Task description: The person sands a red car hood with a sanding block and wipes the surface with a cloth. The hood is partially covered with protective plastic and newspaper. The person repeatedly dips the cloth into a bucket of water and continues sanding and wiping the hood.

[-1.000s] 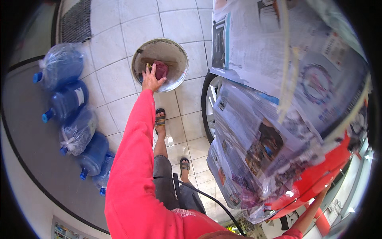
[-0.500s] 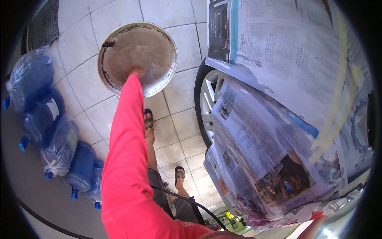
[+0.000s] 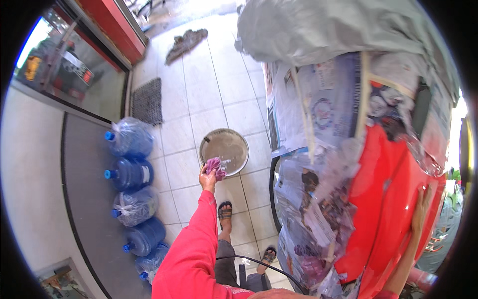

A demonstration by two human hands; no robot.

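Cloth (image 3: 215, 168) sits bunched in clenched left fingers (image 3: 203, 173); right fingers (image 3: 423, 194) lie extended against red bodywork (image 3: 381, 199).

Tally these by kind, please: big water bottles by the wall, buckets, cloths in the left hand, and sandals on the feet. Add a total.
Water bottles: 5
Bucket: 1
Cloth in the left hand: 1
Sandals: 2
Total: 9

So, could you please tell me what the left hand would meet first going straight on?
Probably the bucket, which stands ahead of the left hand and its pink cloth, though the hand's height is unclear.
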